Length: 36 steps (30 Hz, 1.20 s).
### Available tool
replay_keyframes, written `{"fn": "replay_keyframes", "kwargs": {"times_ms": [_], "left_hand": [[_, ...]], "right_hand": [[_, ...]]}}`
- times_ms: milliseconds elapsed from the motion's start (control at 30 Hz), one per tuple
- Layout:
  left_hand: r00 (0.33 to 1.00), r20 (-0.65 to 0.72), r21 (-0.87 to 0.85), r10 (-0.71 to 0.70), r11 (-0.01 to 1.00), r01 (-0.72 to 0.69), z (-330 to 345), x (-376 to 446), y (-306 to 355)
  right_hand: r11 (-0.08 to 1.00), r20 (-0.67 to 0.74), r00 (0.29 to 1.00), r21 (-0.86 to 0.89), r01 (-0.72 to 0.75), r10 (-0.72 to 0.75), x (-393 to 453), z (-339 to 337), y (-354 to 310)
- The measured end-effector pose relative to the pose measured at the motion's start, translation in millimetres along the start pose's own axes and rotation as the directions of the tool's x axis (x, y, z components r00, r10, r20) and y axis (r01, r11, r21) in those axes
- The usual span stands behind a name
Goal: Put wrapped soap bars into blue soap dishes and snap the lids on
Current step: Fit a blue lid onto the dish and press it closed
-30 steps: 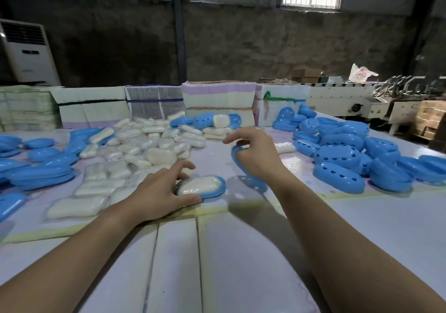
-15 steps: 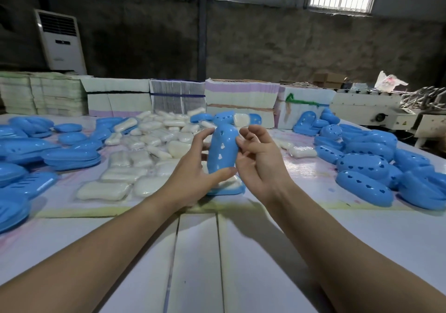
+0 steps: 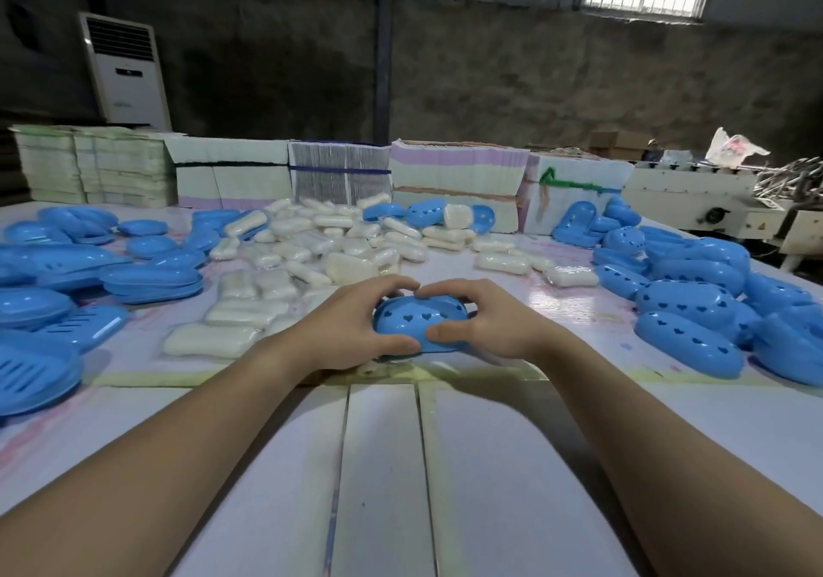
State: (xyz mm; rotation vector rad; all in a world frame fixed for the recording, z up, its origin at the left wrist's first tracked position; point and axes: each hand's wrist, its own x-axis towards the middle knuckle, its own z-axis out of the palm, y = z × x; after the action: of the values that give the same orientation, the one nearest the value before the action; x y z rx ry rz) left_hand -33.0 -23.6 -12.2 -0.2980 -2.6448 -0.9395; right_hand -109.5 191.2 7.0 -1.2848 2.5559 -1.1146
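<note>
On the white table (image 3: pixel 383 478), soap bars (image 3: pixel 311 247)

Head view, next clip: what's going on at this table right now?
A person is packing soap. Both hands, left hand and right hand, curl around a blue lid with heart-shaped holes, pressing it down at the near middle of the table. Loose wrapped soap bars lie behind; more blue lids sit right, dishes left.
</note>
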Motion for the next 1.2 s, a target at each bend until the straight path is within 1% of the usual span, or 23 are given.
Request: {"fn": "replay_keyframes", "kwargs": {"times_ms": [67,133,400,467,600,733,867,1000,1067,1200], "left_hand": [[0.997,0.066,0.051,-0.03,0.998,0.026,-4.2,-1.3,-4.4],[0.994,0.101,0.098,-0.049,0.994,0.039,-8.0,-2.2,-6.2],[0.992,0.092,0.219,-0.09,0.973,0.068,-2.7,-1.3,-7.4],[0.991,0.091,0.236,-0.101,0.969,0.077,-2.9,-0.4,-9.1],[0.996,0.077,0.24,-0.05,0.97,0.03,-3.4,0.8,-10.4],[0.992,0.082,0.268,-0.098,0.961,0.073,-4.6,2.6,-11.1],[0.992,0.076,0.285,-0.101,0.955,0.076,-6.6,2.6,-10.5],[0.991,0.084,0.303,-0.101,0.95,0.072,-6.4,0.3,-11.6],[0.992,0.093,0.317,-0.08,0.947,0.046,-5.5,-0.7,-10.8],[0.995,0.054,0.283,0.08,0.955,-0.092,-3.9,-3.5,-5.5]], "right_hand": [[1.0,0.021,1.0,0.006,-0.006,0.006,0.5,-0.2,3.2],[1.0,0.027,1.0,0.001,-0.009,0.009,1.3,0.0,5.3],[0.995,0.025,0.998,0.069,-0.066,0.064,2.2,-3.7,11.4],[0.996,0.022,0.997,0.054,-0.076,0.075,3.5,-3.5,12.4],[0.998,0.018,0.998,0.011,-0.063,0.063,4.6,-1.0,13.4],[0.998,0.016,0.999,-0.032,-0.051,0.052,4.5,-0.4,12.2],[0.993,0.012,1.0,-0.112,-0.026,0.028,3.7,2.3,10.8],[0.989,0.018,1.0,-0.149,-0.005,0.007,3.3,3.9,12.4],[0.988,0.009,1.0,-0.156,-0.007,0.009,4.0,4.7,12.5],[0.996,-0.027,0.999,-0.077,-0.043,0.041,5.6,6.8,12.5]]}}
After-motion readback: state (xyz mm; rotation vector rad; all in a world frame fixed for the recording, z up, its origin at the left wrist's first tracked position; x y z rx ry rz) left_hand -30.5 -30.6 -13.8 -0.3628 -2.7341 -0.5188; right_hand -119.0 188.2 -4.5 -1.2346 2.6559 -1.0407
